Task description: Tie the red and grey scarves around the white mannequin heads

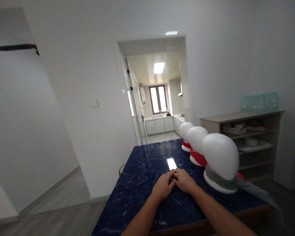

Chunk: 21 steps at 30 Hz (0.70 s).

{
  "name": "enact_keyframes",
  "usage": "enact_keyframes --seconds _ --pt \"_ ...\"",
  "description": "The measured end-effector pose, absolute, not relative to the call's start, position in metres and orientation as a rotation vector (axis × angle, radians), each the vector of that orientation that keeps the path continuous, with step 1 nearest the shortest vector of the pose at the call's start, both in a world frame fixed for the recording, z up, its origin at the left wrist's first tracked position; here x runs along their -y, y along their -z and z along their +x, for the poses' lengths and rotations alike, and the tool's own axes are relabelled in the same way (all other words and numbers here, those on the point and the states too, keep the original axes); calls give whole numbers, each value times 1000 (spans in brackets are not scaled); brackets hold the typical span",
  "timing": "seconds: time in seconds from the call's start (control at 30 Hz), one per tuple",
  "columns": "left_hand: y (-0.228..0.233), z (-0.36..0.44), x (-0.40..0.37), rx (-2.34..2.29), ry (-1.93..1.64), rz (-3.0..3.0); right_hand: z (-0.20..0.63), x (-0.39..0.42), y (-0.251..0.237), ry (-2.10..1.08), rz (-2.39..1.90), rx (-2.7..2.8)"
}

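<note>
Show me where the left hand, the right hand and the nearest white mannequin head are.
left hand [163,186], head view, on the back of the hand.
right hand [184,180], head view, on the back of the hand.
nearest white mannequin head [221,155], head view, on its smooth side.

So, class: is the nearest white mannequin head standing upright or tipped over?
Upright. The nearest mannequin head sits flat on its round base on the blue table, with a grey scarf wrapped around its neck.

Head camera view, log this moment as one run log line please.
left hand: flat on blue marble table, empty | right hand: flat, touching left | nearest: grey-scarfed mannequin head | beyond: two red-scarfed heads
</note>
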<state>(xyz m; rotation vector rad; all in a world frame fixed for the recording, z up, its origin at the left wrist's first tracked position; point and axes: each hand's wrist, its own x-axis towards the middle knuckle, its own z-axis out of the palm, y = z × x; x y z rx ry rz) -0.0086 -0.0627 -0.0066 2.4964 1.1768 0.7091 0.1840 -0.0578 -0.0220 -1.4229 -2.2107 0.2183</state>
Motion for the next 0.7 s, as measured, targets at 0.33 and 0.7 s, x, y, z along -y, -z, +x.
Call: enact_keyframes --seconds 0.33,0.7 --pt "10 -9 61 -1174 -724 2488 184 58 23 -203 -1407 2205" --pt "9 -9 62 -1163 -743 2492 184 60 20 -204 -1404 2203"
